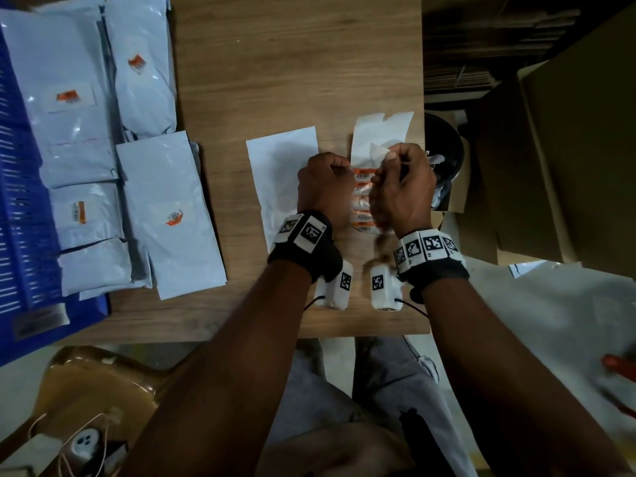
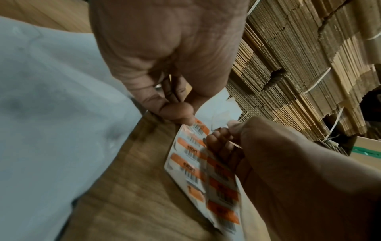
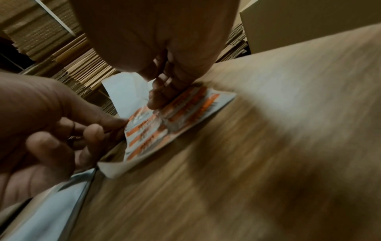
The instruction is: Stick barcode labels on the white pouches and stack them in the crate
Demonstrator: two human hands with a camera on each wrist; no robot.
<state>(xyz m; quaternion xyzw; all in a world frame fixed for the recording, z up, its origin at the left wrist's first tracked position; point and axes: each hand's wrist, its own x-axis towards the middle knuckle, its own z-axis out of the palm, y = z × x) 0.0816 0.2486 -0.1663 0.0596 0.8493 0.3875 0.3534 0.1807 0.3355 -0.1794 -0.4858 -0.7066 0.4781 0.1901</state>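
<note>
Nearest us, our lap and a brown chair (image 1: 99, 380) sit below the wooden table (image 1: 275, 63), and a red object (image 1: 619, 368) at the right edge is cut off and too blurred to name. Both wrist views are smeared by motion, so the barcode print is unreadable.

Just past the table's near edge, our left hand (image 1: 323, 187) curls its fingers, the thumb tip pressing the left edge of the label sheet (image 1: 363, 197) flat on the wood. That thumb hold is plain in the left wrist view, where the left hand (image 2: 164, 65) meets the label sheet (image 2: 191, 156) at its far corner. Our right hand (image 1: 402, 191) is closed in a pinch, lifting a strip of orange barcode labels (image 2: 222, 192) off the sheet; a white scrap also sits at its fingertips. We cannot count the labels surely, since the hands cover part of the sheet.

Left of the hands lies one unlabelled white pouch (image 1: 285, 177), partly under the left wrist. Farther left, five pouches with orange labels (image 1: 172, 216) show, overlapping, some resting in the blue crate (image 1: 13, 201), which the frame cuts off. Beyond the right hand a dark bin (image 1: 444, 149) holds paper scraps, and flattened cardboard (image 2: 309, 65) is stacked behind.
</note>
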